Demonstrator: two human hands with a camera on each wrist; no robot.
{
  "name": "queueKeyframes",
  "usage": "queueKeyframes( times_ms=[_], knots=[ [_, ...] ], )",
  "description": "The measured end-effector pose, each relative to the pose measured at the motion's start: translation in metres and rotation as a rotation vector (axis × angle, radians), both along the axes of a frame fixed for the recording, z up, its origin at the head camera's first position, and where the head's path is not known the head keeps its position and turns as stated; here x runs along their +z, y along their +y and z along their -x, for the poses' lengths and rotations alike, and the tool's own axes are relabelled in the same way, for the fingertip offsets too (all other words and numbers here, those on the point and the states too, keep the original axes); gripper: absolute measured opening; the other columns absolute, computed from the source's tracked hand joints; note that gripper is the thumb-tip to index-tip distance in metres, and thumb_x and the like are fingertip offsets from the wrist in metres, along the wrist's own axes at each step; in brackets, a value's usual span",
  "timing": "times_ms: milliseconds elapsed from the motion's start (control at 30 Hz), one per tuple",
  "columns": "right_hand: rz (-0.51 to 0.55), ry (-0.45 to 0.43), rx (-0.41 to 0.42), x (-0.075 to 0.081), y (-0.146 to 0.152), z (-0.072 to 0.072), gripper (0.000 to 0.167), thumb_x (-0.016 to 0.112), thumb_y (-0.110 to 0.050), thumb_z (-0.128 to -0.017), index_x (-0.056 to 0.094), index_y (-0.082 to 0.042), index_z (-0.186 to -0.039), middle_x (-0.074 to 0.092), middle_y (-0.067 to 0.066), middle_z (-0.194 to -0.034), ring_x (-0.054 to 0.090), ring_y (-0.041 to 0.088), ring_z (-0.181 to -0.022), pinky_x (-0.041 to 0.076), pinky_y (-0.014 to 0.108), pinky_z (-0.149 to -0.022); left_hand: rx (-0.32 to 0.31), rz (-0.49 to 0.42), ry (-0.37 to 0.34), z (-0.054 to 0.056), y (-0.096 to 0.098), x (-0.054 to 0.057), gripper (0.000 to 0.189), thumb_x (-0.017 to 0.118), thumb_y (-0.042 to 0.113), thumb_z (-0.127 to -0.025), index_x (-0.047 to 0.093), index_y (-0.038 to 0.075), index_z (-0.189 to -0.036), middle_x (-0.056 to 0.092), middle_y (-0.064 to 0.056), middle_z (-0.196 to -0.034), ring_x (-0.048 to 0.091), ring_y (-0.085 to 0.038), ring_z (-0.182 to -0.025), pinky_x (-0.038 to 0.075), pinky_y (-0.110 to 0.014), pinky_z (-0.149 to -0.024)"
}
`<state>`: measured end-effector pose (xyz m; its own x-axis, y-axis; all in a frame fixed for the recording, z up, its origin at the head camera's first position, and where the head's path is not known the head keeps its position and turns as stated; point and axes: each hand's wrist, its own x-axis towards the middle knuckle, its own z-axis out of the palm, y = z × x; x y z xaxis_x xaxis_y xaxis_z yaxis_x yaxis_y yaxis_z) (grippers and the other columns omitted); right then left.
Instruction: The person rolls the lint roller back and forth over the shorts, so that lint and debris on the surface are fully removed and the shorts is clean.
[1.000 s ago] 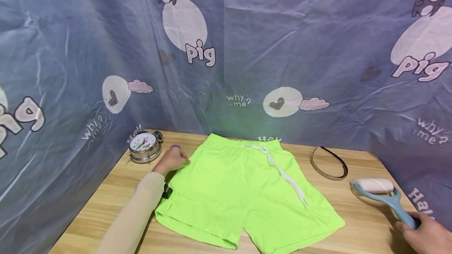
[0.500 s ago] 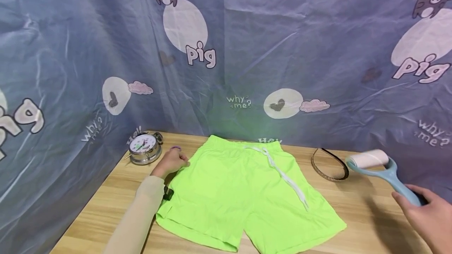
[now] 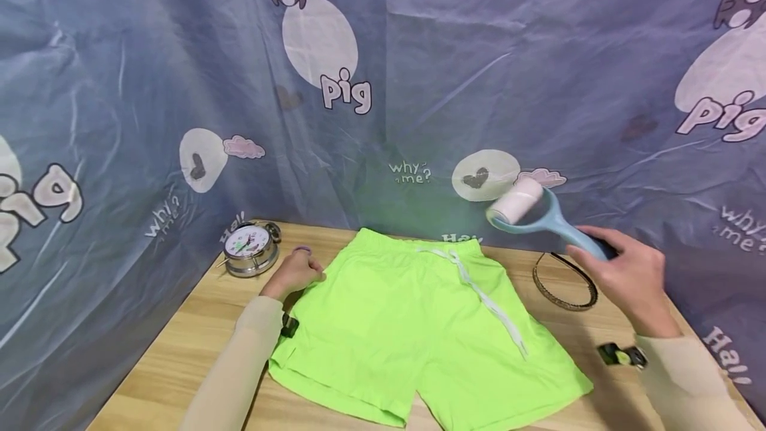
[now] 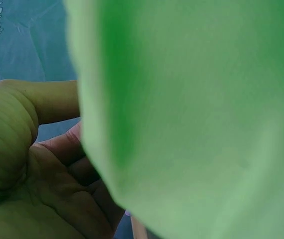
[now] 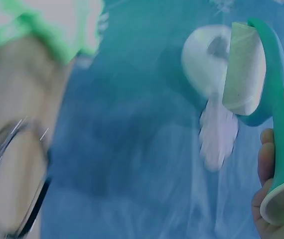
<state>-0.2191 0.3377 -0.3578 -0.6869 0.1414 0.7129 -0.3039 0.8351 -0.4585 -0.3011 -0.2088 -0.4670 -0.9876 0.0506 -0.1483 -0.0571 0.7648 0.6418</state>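
Note:
Neon-green shorts [image 3: 389, 324] lie spread flat on the wooden table, waistband toward the back, a white drawstring [image 3: 479, 294] trailing over one leg. At their left edge, near the waistband, my left hand [image 3: 294, 274] pinches the cloth; in the left wrist view the fabric [image 4: 197, 124] hides the fingertips. My right hand [image 3: 631, 271] grips the handle of a lint roller [image 3: 553, 219] with a blue frame and white roll. It is held up in the air beyond the right side of the shorts, roll end pointing left. The right wrist view shows fingers [image 5: 266, 159] wrapped round the handle.
A silver twin-bell alarm clock [image 3: 248, 250] stands at the back left, with a small purple ring-like item [image 3: 302, 249] beside my left hand. A headband [image 3: 565, 301] lies right of the shorts, under my right arm. Blue printed cloth [image 3: 419, 85] walls the table's back and sides.
My right hand has raised the lint roller from low at the right and carried it left and up toward the shorts. The left hand stays at the shorts' edge.

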Motion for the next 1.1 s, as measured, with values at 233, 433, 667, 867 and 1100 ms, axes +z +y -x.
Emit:
queueKeyframes(
  times_ms=[233,433,667,867,1100],
  knots=[
    [0.013,-0.124,0.194,0.018,-0.066,0.041,0.035,0.089,-0.023,-0.077,0.079,-0.018,-0.11,0.078,-0.006,-0.094,0.054,-0.004,-0.063,0.04,0.015,-0.057,0.001,0.005,-0.006,0.0,0.001,0.002,0.009,0.076,0.019,-0.089,0.075,0.01,-0.092,0.072,-0.009,-0.109,0.065,-0.024,-0.096,0.052,-0.04,-0.083],
    [-0.063,-0.245,0.384,0.021,-0.122,0.07,0.033,0.087,-0.023,-0.078,0.079,-0.017,-0.11,0.078,0.008,-0.099,0.059,0.013,-0.068,0.045,0.024,-0.061,-0.005,0.0,0.005,0.0,0.002,0.002,0.007,0.074,0.016,-0.089,0.075,0.01,-0.086,0.072,-0.01,-0.115,0.066,-0.024,-0.1,0.053,-0.042,-0.088],
    [-0.088,-0.366,0.543,-0.003,-0.187,0.108,0.037,0.086,-0.023,-0.077,0.078,-0.018,-0.113,0.077,0.005,-0.101,0.062,0.018,-0.076,0.046,0.032,-0.073,-0.003,-0.002,-0.019,0.001,0.002,0.003,0.007,0.075,0.017,-0.089,0.075,0.01,-0.092,0.072,-0.009,-0.111,0.065,-0.023,-0.093,0.052,-0.038,-0.081],
    [0.011,-0.522,0.565,-0.03,-0.22,0.133,0.037,0.087,-0.024,-0.076,0.078,-0.02,-0.111,0.077,0.003,-0.105,0.062,0.02,-0.079,0.047,0.033,-0.074,-0.002,0.013,-0.008,0.002,0.002,0.003,0.01,0.077,0.018,-0.087,0.075,0.01,-0.093,0.072,-0.009,-0.109,0.065,-0.024,-0.093,0.053,-0.04,-0.082],
    [0.066,-0.653,0.577,-0.059,-0.236,0.148,0.036,0.085,-0.023,-0.076,0.078,-0.023,-0.111,0.075,0.003,-0.107,0.062,0.019,-0.08,0.048,0.03,-0.073,-0.011,0.015,0.013,0.003,0.003,0.003,0.009,0.078,0.017,-0.084,0.077,0.01,-0.088,0.072,-0.008,-0.105,0.066,-0.025,-0.093,0.054,-0.04,-0.081]
  ],
)
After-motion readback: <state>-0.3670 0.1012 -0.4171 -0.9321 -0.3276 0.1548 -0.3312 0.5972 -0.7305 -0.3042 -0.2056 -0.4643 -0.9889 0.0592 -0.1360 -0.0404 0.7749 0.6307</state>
